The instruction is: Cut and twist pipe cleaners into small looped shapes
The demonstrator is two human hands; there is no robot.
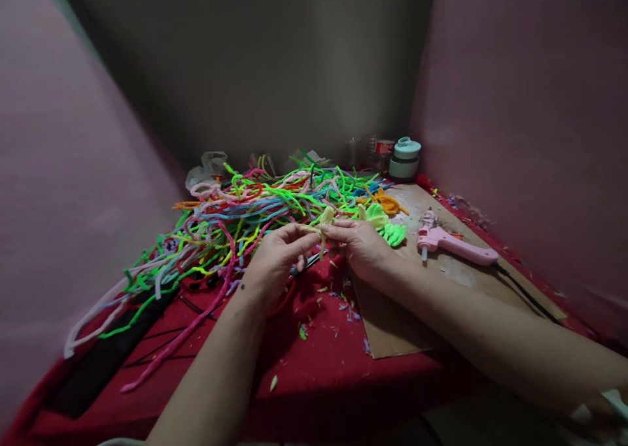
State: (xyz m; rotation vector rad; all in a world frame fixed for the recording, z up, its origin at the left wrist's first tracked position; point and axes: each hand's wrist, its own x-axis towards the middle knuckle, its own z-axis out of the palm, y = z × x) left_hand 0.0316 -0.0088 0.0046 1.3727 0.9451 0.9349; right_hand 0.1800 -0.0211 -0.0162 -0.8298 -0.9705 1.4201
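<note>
My left hand and my right hand meet above the front of the red cloth. Between their fingertips they pinch a pale yellow pipe cleaner, bent into a small petal-like loop with a tail hanging down. Just beyond my right hand lie yellow fuzzy pieces and a bright green leaf-like piece. Beneath my hands is a pair of scissors, partly hidden by my left fingers. Behind my hands spreads a large heap of coloured pipe cleaners.
A pink glue gun with a black cord rests on a cardboard sheet at the right. At the back stand a light-blue-lidded jar and a clear bottle. Fuzz scraps dot the red cloth. Walls enclose the table.
</note>
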